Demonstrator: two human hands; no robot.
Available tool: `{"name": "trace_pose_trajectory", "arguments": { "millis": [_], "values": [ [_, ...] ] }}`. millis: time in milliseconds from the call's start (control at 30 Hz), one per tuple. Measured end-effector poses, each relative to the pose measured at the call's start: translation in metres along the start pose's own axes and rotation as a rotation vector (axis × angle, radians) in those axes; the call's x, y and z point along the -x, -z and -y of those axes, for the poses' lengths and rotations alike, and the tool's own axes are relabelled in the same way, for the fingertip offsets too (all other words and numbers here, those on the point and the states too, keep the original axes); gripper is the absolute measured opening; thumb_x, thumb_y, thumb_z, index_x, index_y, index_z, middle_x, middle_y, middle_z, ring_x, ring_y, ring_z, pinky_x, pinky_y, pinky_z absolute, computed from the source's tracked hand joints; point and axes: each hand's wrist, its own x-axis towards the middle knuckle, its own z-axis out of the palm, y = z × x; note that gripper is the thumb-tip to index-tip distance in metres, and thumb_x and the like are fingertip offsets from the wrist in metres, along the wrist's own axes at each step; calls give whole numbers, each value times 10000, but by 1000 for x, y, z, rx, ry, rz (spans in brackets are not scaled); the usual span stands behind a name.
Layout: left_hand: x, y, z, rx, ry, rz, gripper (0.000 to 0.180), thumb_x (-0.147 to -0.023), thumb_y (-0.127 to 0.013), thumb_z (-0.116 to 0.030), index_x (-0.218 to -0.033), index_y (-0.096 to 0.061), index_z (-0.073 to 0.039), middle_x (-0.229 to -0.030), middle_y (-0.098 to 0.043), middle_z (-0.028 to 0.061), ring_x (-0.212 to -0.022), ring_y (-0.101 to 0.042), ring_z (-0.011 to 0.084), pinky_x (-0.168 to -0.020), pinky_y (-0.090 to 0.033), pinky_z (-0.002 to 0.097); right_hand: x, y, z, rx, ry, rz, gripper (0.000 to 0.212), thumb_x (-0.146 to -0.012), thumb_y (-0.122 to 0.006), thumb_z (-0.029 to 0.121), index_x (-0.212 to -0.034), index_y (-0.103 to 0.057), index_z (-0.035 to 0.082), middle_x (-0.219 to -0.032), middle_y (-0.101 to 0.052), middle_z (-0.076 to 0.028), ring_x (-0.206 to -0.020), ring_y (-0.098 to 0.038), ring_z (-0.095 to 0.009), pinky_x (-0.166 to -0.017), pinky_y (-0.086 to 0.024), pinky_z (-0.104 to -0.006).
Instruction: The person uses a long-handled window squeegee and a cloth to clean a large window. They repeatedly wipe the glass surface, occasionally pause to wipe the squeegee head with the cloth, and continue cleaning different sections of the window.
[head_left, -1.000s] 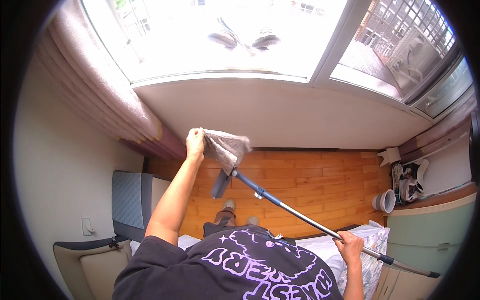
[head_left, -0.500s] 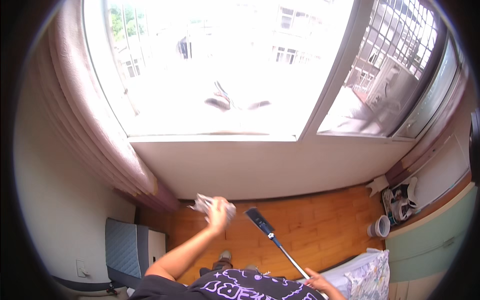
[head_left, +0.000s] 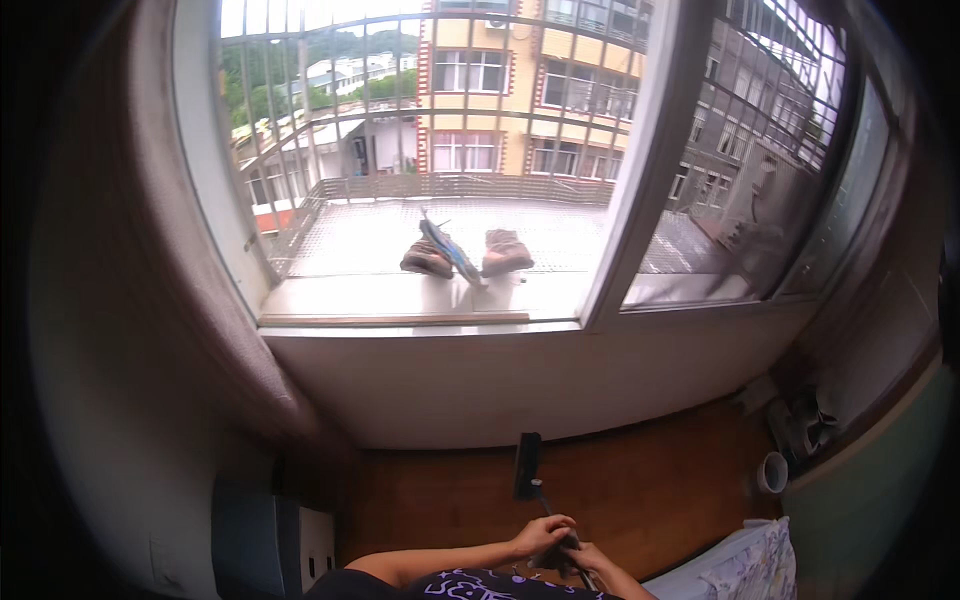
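Note:
In front of my body, low in the view, both hands are at the handle of a long-handled mop-like tool with a flat dark rectangular head (head_left: 527, 466). Its head is over the wooden floor, pointing toward the wall below the window. My right hand (head_left: 592, 562) is closed around the handle near my shirt. Just ahead of it, my left hand (head_left: 543, 538) curls over a crumpled greyish cloth (head_left: 560, 556) bunched against the handle. The fingers hide part of the cloth, and it looks dark and blurred here.
A window frame (head_left: 420, 328) spans the wall ahead. Outside on the ledge are two brown shoes (head_left: 507, 252) and a blue slipper-like item (head_left: 448, 250), with bars beyond. A curtain (head_left: 215, 270) and cabinet (head_left: 245, 535) stand left; a white bin (head_left: 772, 472) and a bed (head_left: 745, 565) lie right.
My left hand has come down and right with the crumpled cloth, from out over the floor to the handle. The tool's head has swung more upright. The view has tilted up and darkened indoors.

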Motion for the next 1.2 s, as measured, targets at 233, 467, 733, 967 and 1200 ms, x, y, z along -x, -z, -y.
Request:
{"name": "trace_pose_trajectory", "arguments": {
  "millis": [233,467,733,967,1200],
  "values": [
    [108,137,46,-1089,519,39,246,-818,-565,-302,-948,-659,-116,-858,-653,149,-814,-629,327,-720,-507,423,-5,-5,-14,-273,56,-32,409,-802,-679,363,-902,-576,-20,-706,-546,-22,-563,-468,-65,-384,-348,-169],
    [128,165,51,-988,610,-128,259,-825,-558,-309,-969,-650,-115,-872,-651,151,-826,-627,325,-731,-503,417,0,4,-8,-461,140,-74,352,-796,-684,361,-865,-608,24,-648,-554,-24,-482,-470,-57,-341,-349,-163],
    [134,151,38,-851,533,-222,274,-833,-551,-316,-994,-640,-113,-889,-649,153,-839,-626,322,-745,-499,411,-6,-2,-4,-485,43,-48,363,-830,-654,304,-919,-579,-39,-749,-594,-89,-540,-503,-86,-351,-373,-173],
    [164,153,42,-773,546,-298,288,-840,-545,-322,-1016,-632,-112,-904,-647,154,-851,-624,320,-756,-496,405,-20,-8,-6,-385,-11,-8,327,-827,-655,318,-915,-590,10,-718,-583,-57,-542,-512,-95,-361,-405,-186],
    [219,151,48,-674,564,-407,302,-847,-538,-328,-1037,-623,-110,-918,-645,156,-863,-622,318,-768,-493,399,-21,-14,-2,-402,-52,51,296,-873,-596,295,-936,-548,11,-721,-560,-70,-562,-520,-112,-376,-403,-197]
  ]
}}
